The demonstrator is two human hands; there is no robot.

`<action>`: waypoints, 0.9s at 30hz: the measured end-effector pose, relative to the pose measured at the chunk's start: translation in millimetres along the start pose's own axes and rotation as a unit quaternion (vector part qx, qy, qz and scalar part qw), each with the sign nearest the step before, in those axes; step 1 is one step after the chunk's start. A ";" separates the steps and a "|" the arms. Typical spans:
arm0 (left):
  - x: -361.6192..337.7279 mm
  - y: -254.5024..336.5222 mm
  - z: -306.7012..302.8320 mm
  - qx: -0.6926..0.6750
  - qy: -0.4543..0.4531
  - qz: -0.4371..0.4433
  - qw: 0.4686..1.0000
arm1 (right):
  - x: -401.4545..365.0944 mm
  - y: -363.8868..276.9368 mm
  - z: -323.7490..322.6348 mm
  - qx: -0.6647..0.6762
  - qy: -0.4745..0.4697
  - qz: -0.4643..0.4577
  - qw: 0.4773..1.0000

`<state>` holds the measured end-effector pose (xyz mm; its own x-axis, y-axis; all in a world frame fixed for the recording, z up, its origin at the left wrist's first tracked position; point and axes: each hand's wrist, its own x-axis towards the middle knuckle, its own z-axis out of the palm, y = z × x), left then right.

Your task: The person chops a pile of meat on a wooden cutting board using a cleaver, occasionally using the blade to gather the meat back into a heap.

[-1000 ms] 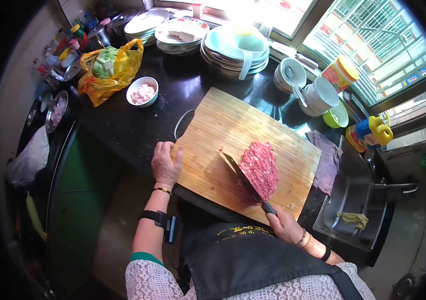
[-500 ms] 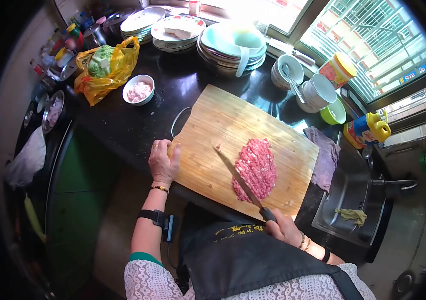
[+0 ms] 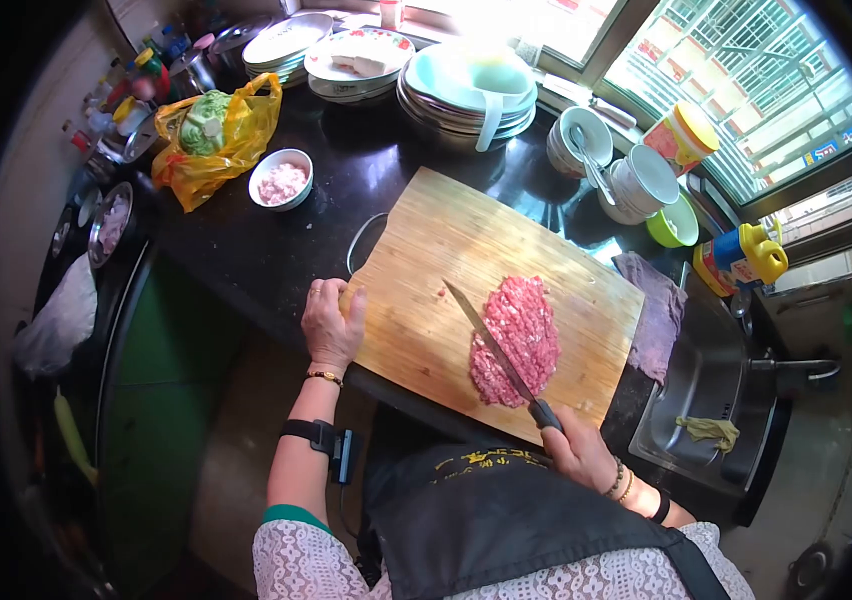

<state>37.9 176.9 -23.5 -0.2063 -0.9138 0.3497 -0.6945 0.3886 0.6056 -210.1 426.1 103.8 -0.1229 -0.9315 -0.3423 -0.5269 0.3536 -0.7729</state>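
Note:
A wooden cutting board (image 3: 416, 240) lies at an angle on the dark counter. On its right half is a flattened mound of pink minced meat (image 3: 528, 330). My right hand (image 3: 581, 450) is closed round the black handle of a kitchen knife (image 3: 491, 340). The blade lies slantwise over the meat, its tip reaching past the far left side of the mound. Whether the edge touches the board is hard to tell. My left hand (image 3: 333, 325) grips the board's left edge, with the thumb along that edge. A small scrap of meat sits near the knife tip.
A bowl of pale minced food (image 3: 282, 181) stands beyond the board, beside a yellow bag with a cabbage (image 3: 204, 125). Stacked plates (image 3: 466, 100) and bowls (image 3: 636, 185) line the window side. A purple cloth (image 3: 654, 310) and the sink (image 3: 686, 400) are on the right.
The knife and my right hand have shifted slightly up and to the right across the meat. My left hand stays on the board's edge. The whole view has drifted a little.

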 end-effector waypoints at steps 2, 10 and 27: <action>0.8 1.7 2.2 -0.002 0.005 0.003 1.000 | -0.7 9.5 4.1 -0.019 0.029 -0.054 0.998; 0.7 1.1 1.2 0.001 0.002 0.004 1.000 | 3.0 5.8 -2.4 -0.009 0.012 -0.005 1.000; 0.1 0.7 0.7 -0.002 0.012 0.013 1.000 | 36.4 11.0 -14.0 -0.010 -0.074 0.068 0.995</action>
<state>36.9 177.0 -23.6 -0.2080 -0.9003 0.3823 -0.6857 0.4130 0.5995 -232.2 394.8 90.3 -0.0696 -0.8513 -0.5201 -0.5307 0.4730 -0.7033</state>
